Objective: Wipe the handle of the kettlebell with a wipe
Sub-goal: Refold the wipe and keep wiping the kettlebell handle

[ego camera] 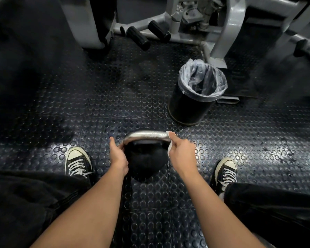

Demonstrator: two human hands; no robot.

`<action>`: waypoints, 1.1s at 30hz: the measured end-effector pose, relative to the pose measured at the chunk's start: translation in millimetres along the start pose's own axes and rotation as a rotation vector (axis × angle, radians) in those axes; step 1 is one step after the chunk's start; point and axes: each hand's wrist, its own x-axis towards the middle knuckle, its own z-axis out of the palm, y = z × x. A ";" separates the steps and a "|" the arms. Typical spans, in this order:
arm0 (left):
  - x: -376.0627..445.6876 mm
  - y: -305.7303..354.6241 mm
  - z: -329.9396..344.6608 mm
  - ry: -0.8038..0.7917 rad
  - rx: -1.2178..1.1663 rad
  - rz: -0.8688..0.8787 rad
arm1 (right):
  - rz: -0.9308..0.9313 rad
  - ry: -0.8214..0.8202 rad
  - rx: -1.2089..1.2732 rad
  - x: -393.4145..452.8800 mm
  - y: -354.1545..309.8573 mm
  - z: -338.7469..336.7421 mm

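Observation:
A black kettlebell (pixel 145 162) stands on the studded rubber floor between my feet. Its silver handle (pixel 145 135) arches across the top and looks wet and shiny. My left hand (pixel 117 154) grips the handle's left end. My right hand (pixel 182 151) is closed on a white wipe (pixel 169 147), pressed around the handle's right end; most of the wipe is hidden under my fingers, with a strip hanging down.
A black bin (pixel 188 104) lined with a clear plastic bag stands just beyond the kettlebell to the right. A grey gym machine frame (pixel 229 29) with black foot pegs (pixel 138 38) fills the back. My sneakers (pixel 77 161) flank the kettlebell.

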 end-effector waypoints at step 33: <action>4.5 -0.2 -4.9 -0.012 0.012 0.014 | 0.240 0.204 0.245 -38.7 -12.6 46.5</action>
